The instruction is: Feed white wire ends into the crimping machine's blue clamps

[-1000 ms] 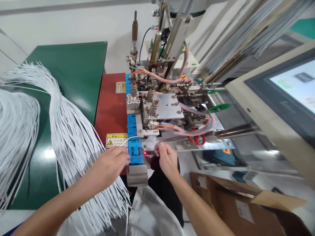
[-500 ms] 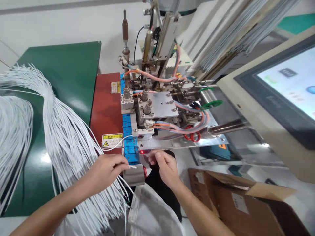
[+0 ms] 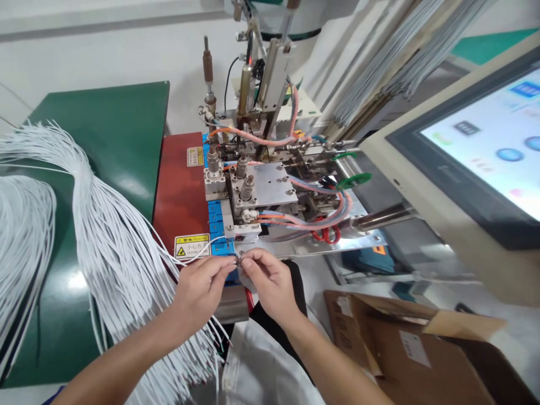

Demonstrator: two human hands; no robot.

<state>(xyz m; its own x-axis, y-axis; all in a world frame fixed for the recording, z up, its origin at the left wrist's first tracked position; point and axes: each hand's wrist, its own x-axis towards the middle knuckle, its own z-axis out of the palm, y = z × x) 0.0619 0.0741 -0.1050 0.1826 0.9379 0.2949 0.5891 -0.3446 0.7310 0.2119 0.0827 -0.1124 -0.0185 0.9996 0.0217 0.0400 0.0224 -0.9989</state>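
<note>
My left hand (image 3: 196, 295) is closed in a pinch on a white cable, most of which its fingers hide. Fingertip to fingertip with it, my right hand (image 3: 270, 284) pinches at the cable's small dark end (image 3: 237, 262). Both hands are over the front end of a row of blue clamps (image 3: 216, 228) on the machine. Another white cable (image 3: 202, 250) lies across a yellow warning label and runs into the clamps. Left of my left hand, a thick bundle of white cables (image 3: 113, 236) drapes over the table, its cut ends hanging near my forearm.
The machine (image 3: 270, 183) carries metal blocks, orange and clear hoses and a green-flanged wire spool (image 3: 354, 180). A screen (image 3: 485, 135) juts in at right. Below it stands an open cardboard box (image 3: 422, 360). A second cable coil (image 3: 25, 236) lies on the green table (image 3: 126, 112).
My left hand has moved up and right with the cable, and my right hand has come in to meet it at the cable's end. The view has shifted slightly.
</note>
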